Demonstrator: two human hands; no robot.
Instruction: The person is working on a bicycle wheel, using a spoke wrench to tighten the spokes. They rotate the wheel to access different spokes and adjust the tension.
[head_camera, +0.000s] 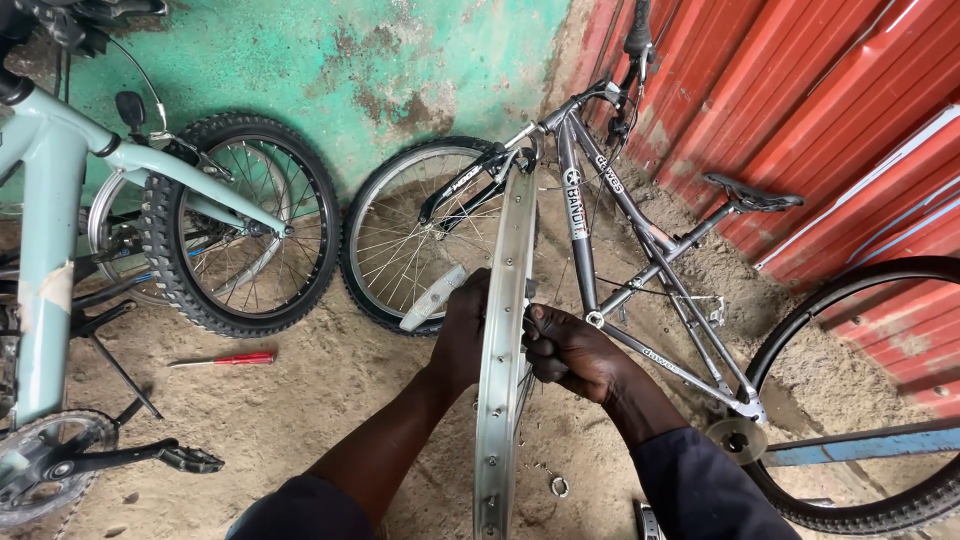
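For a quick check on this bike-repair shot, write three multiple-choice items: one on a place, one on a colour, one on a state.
1. Where does the screwdriver lie?
A. on the sandy ground by the knobby-tyred wheel
B. on the black saddle
C. in the right hand

2. What colour is the screwdriver's handle?
A. blue
B. red
C. yellow

3. How does the bare silver rim stand?
A. flat on the ground
B. leaning untouched on the corrugated wall
C. upright on edge, between both hands

Answers:
1 A: it lies on the sand just below that wheel, touched by no hand.
2 B: the handle is plainly red against the sand.
3 C: the left hand is at one side of the rim and the right hand at the other, with the rim seen edge-on.
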